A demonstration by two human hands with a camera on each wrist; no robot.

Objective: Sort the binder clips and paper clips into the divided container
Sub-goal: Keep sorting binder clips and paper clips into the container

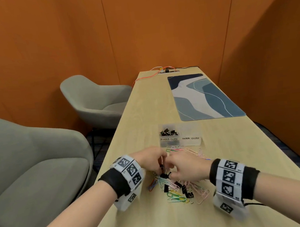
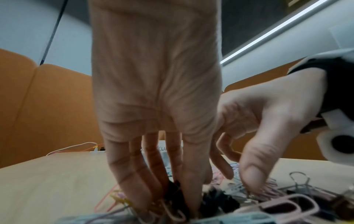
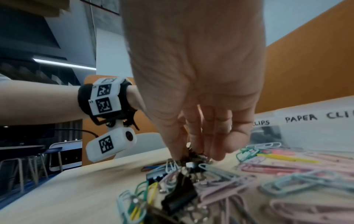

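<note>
A mixed pile (image 1: 179,189) of coloured paper clips and black binder clips lies on the wooden table (image 1: 145,113) in front of me. Beyond it stands the clear divided container (image 1: 194,142). Its left part, labelled BINDER CLIPS, holds several black binder clips (image 1: 168,132); the right part, labelled PAPER CLIPS (image 3: 300,118), looks empty. My left hand (image 1: 160,165) (image 2: 172,201) points down into the pile and pinches black binder clips (image 2: 173,191). Close beside it, my right hand (image 1: 170,174) (image 3: 193,153) pinches a black binder clip (image 3: 191,158) at the top of the pile.
More paper clips (image 1: 188,151) lie scattered just before the container. A blue patterned desk mat (image 1: 203,96) lies at the far right. A socket strip with orange cables (image 1: 167,71) sits at the table's far end. Grey armchairs (image 1: 30,163) stand along the left edge.
</note>
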